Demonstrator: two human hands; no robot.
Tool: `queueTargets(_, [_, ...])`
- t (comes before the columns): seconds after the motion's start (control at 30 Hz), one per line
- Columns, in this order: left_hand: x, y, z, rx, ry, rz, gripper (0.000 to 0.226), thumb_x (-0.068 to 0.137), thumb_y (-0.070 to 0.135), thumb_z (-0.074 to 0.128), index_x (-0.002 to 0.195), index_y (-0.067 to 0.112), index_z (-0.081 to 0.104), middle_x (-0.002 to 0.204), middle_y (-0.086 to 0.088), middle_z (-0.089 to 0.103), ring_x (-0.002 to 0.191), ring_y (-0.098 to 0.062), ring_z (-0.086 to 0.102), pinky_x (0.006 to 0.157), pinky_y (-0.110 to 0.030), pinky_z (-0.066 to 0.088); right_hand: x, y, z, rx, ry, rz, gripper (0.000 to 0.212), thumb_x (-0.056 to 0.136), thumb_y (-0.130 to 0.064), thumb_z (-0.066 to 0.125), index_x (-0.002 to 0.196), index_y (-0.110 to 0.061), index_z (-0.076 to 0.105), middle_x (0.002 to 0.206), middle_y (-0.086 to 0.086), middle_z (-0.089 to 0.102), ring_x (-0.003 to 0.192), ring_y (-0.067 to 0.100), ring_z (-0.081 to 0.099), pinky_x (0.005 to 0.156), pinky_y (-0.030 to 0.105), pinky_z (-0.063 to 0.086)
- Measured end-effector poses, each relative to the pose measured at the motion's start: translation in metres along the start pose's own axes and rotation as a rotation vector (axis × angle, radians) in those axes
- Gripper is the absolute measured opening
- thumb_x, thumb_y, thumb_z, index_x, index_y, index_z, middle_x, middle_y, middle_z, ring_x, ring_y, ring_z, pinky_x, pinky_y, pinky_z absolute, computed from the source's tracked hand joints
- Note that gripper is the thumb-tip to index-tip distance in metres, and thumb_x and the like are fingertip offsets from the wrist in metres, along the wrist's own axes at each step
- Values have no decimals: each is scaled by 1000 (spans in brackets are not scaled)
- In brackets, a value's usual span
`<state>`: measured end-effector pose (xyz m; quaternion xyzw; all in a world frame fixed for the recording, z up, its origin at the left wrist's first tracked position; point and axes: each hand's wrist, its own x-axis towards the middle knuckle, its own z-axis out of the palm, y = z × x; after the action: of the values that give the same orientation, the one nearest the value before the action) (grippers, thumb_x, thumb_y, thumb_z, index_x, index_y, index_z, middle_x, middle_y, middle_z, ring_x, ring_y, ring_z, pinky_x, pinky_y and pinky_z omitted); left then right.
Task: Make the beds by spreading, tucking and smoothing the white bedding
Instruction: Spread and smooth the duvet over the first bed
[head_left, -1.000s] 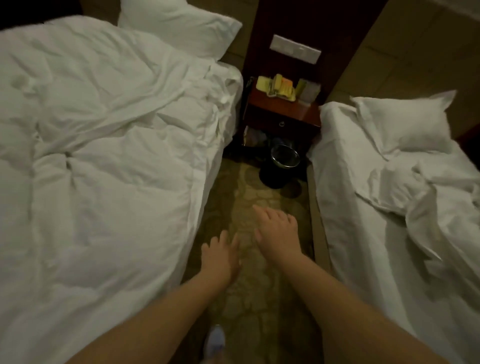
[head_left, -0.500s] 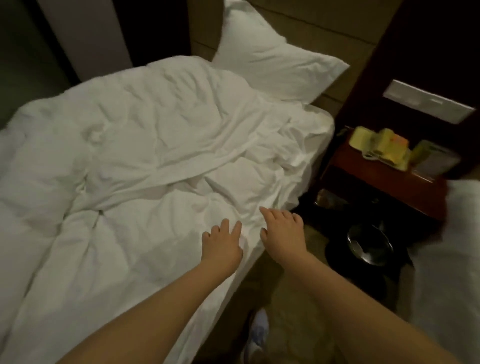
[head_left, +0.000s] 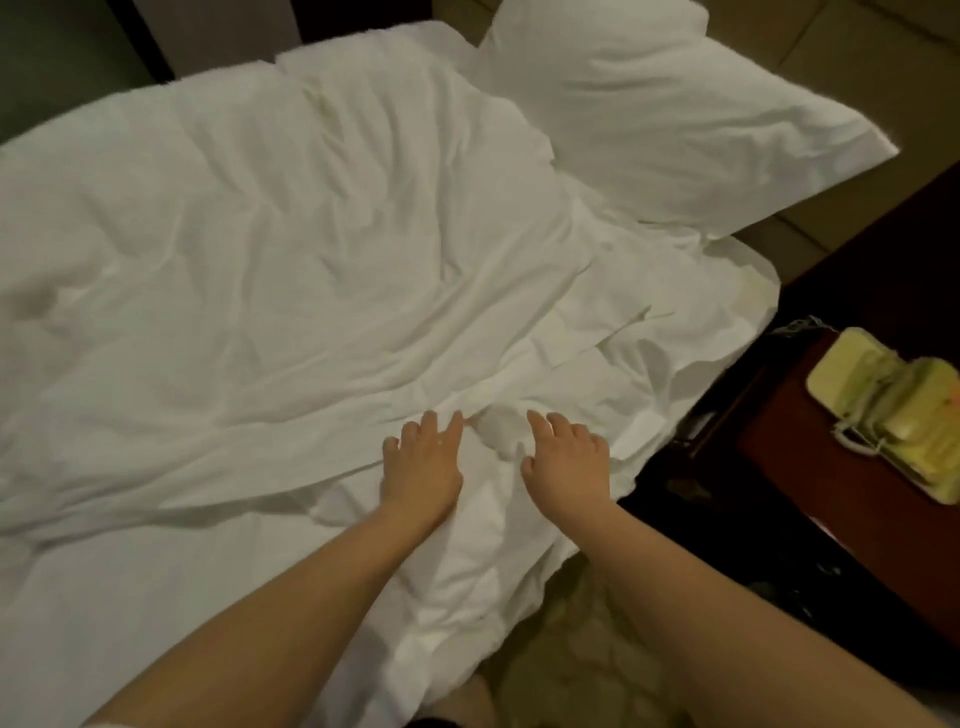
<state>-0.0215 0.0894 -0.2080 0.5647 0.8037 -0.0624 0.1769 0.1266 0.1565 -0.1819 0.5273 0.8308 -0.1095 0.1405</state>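
Overhead: left grip (head_left: 423, 462) and right grip (head_left: 569, 462) palms down over rumpled white duvet (head_left: 260, 260), fingers straight, holding nothing. Pillow (head_left: 649, 114) beyond right grip. Dark red table (head_left: 810, 499) right of it carries yellow telephone (head_left: 893, 415). Patterned carpet (head_left: 571, 649) nearer than the grips.

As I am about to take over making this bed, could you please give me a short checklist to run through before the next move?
1. Hands free: left hand and right hand are both open and hold nothing. Ok.
2. Hands placed: both are over the duvet near its near edge. Ok.
3. Hands touching the fabric: cannot tell.
4. Duvet smooth: it is creased all over and bunched by the hands. Not ok.
5. Pillow at the head end: ok.
6. Telephone on the nightstand apart from the bedding: ok.
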Motion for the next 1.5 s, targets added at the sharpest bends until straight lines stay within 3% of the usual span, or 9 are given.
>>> queueTargets(0.23, [113,54,0,52,-63,42,75,92,33,49,152,25,5,147,-12,24,117,-32,38,90,-41,36,104,86,-18,87,-143,273,65,96,-28,38,153,-23,8,157,9,16,128,31,39,106,43,27])
queueTargets(0.4, [162,113,-11,52,-67,45,75,87,36,52,150,24,13,146,-13,27,116,-32,40,89,-41,36,163,135,-28,98,-99,257,64,97,-33,38,152,-20,7,145,9,33,119,31,44,99,41,31])
queueTargets(0.6, [234,189,-23,58,-24,28,82,69,33,76,140,15,41,120,-17,53,91,-34,57,68,-39,47,253,196,-29,1178,-30,702,68,98,-37,46,152,-11,13,150,14,33,131,32,40,106,38,34])
queueTargets(0.7, [268,238,-30,-33,-117,-45,53,95,22,47,144,13,28,115,-13,52,93,-32,55,66,-36,42,289,226,-28,1468,9,887,59,91,-26,61,138,-1,37,132,16,52,119,32,54,95,34,44])
queueTargets(0.8, [290,278,-42,-130,-168,-44,34,101,25,31,131,11,40,108,-10,62,94,-29,60,70,-32,40,303,248,-28,1532,-228,754,48,88,-25,67,125,-1,49,113,16,61,98,32,62,79,36,53])
queueTargets(0.87, [292,300,-51,-119,-137,-12,30,99,26,34,124,13,45,99,-7,66,85,-26,62,64,-29,37,301,264,-38,1444,-486,551,38,92,-35,61,117,-6,60,105,15,65,83,30,63,65,35,54])
queueTargets(0.93, [288,322,-55,-149,-121,3,29,98,21,36,123,14,49,96,-7,67,81,-26,62,63,-29,38,298,291,-43,1348,-554,413,38,95,-37,56,117,-6,62,117,14,64,99,29,61,84,35,51])
queueTargets(1.1, [307,403,-56,-225,-63,150,39,96,12,37,133,19,49,98,-10,68,85,-30,62,68,-31,40,314,406,-58,1094,-21,438,33,96,-33,54,110,-5,60,107,8,62,102,24,56,82,26,39])
queueTargets(1.5, [321,466,21,-4,-367,204,41,93,8,43,133,13,38,100,-8,62,85,-28,62,63,-35,42,337,462,36,719,-185,428,43,97,-40,49,120,-7,62,136,10,43,123,27,36,103,33,30])
